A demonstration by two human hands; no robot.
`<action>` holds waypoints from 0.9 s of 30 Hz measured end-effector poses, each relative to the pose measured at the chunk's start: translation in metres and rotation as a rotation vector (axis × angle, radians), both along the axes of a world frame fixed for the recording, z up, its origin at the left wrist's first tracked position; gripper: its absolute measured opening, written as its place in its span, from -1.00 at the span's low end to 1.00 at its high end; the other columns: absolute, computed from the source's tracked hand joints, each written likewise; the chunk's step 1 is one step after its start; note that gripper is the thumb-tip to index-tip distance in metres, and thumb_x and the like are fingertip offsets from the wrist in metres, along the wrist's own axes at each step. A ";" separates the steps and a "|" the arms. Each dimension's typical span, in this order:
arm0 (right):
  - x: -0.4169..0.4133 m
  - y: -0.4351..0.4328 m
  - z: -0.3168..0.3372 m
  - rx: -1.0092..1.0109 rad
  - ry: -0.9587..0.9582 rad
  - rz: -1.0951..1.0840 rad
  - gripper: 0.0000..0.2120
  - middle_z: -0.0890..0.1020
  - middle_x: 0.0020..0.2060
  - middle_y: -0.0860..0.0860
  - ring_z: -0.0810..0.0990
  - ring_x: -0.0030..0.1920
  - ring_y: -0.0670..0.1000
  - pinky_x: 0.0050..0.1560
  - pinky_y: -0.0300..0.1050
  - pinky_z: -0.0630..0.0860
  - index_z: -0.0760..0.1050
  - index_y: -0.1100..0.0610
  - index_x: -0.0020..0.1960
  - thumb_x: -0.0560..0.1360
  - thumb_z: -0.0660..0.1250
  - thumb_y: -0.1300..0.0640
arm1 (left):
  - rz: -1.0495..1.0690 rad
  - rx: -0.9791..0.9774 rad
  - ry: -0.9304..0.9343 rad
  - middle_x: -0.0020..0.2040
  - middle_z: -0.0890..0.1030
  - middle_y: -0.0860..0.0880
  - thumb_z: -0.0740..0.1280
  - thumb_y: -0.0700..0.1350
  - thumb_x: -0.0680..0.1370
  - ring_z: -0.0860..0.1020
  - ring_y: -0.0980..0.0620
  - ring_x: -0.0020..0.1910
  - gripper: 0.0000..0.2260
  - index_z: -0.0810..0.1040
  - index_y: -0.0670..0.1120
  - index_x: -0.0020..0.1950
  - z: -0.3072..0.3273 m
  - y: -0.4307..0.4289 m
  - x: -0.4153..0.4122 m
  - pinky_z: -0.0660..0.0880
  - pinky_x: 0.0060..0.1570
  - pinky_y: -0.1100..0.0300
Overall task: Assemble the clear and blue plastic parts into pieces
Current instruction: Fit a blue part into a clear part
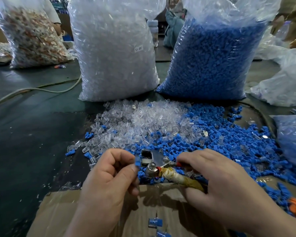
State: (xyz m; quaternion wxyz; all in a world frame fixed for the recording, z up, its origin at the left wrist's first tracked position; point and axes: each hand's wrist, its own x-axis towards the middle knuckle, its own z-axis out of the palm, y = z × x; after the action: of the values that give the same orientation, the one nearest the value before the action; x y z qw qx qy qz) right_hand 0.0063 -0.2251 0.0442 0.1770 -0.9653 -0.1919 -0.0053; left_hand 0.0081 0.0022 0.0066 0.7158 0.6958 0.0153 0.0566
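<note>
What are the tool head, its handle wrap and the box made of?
Tool head: bare metal, going by the bright reflective plate and bolts.
Handle wrap: yellowed tape, probably paper or cloth, in wrinkled matte turns.
Box: brown cardboard, matte. The glossy patches may be clear tape.

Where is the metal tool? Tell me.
The metal tool is low centre in the head view, at the blue pile's near edge; the right hand holds its taped handle.

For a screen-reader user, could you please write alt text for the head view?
A left hand pinches a blue part beside a metal tool whose taped handle the right hand grips. Clear parts and blue parts lie heaped behind, before two full bags.
</note>
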 end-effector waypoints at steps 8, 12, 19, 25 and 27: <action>0.021 -0.001 -0.015 -0.282 -0.102 -0.270 -0.38 0.47 0.15 -0.22 0.33 0.16 -0.06 0.21 -0.07 0.29 0.26 -0.20 0.37 0.39 0.06 -0.44 | -0.071 0.220 0.173 -0.52 0.54 -0.08 0.34 -0.33 0.50 0.47 0.02 -0.58 -0.66 0.56 0.14 -0.25 0.005 -0.010 -0.008 0.43 -0.56 0.25; 0.021 0.005 -0.010 -0.233 -0.127 -0.289 -0.36 0.44 0.24 -0.20 0.30 0.25 -0.06 0.30 -0.02 0.26 0.32 -0.18 0.36 0.40 -0.01 -0.45 | -0.040 0.324 0.112 -0.45 0.60 -0.03 0.40 -0.24 0.47 0.50 0.08 -0.53 -0.69 0.56 0.22 -0.19 0.003 -0.013 -0.011 0.48 -0.48 0.30; -0.012 0.044 -0.009 -0.034 -0.332 0.078 -0.74 0.56 -0.28 -0.11 0.54 -0.25 -0.01 -0.23 -0.09 0.50 0.55 -0.01 -0.13 0.52 0.16 -0.12 | -0.025 0.442 -0.057 -0.37 0.62 0.09 0.40 -0.10 0.46 0.53 0.18 -0.46 -0.84 0.58 0.20 -0.09 0.001 -0.021 -0.020 0.51 -0.41 0.26; -0.014 0.042 -0.006 -0.054 -0.150 0.077 -0.79 0.55 -0.20 -0.14 0.51 -0.17 -0.07 -0.12 -0.16 0.52 0.54 -0.03 -0.03 0.52 0.17 -0.06 | -0.023 0.585 -0.175 -0.23 0.63 0.23 0.32 0.11 0.53 0.59 0.24 -0.26 -0.96 0.55 0.26 -0.06 0.009 -0.020 -0.023 0.45 -0.23 0.47; -0.014 0.042 -0.008 -0.044 -0.202 0.082 -0.89 0.55 -0.23 -0.14 0.50 -0.20 -0.08 -0.19 -0.24 0.45 0.54 -0.02 -0.06 0.52 0.26 -0.01 | -0.022 0.508 -0.097 -0.27 0.63 0.19 0.24 0.27 0.44 0.56 0.22 -0.30 -0.80 0.55 0.22 -0.08 0.012 -0.017 -0.021 0.44 -0.30 0.47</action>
State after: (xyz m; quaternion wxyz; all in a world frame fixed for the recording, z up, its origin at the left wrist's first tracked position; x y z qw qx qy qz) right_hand -0.0079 -0.1826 0.0358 0.1356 -0.9549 -0.2479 -0.0911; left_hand -0.0130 -0.0150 0.0184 0.5186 0.8499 -0.0414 0.0839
